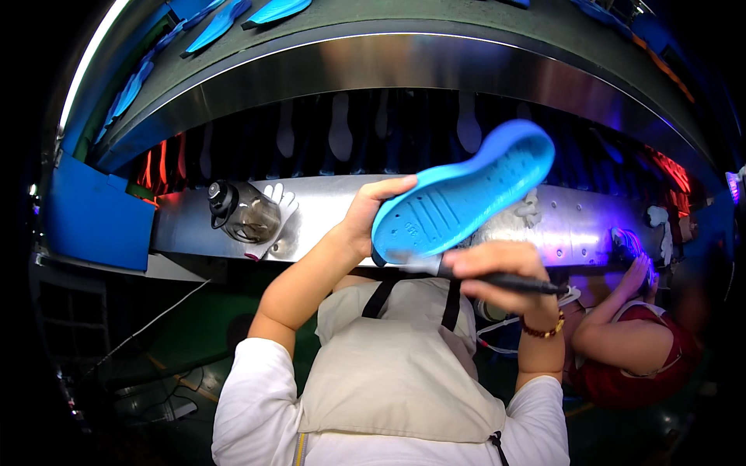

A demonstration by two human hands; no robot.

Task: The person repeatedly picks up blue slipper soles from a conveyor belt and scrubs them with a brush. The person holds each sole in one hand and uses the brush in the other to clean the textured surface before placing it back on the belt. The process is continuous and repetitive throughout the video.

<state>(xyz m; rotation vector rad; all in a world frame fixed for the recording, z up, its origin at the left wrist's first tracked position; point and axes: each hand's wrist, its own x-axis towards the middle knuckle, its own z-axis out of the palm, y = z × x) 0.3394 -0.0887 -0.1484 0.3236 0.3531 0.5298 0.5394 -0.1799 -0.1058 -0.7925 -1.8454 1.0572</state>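
Note:
A bright blue shoe sole, its hollow side facing up, is tilted above the metal bench. My left hand grips its left edge, with the thumb along the rim. My right hand, slightly smeared by motion, is closed around the black handle of a brush. The brush's pale, blurred head lies against the near lower edge of the sole. Whether the bristles press on the edge or on the side below it, I cannot tell.
A clear bottle with a black lid stands on the metal bench, beside a white glove. Crumpled white cloth lies behind the sole. Blue soles ride on the conveyor above. At right sits a co-worker in red.

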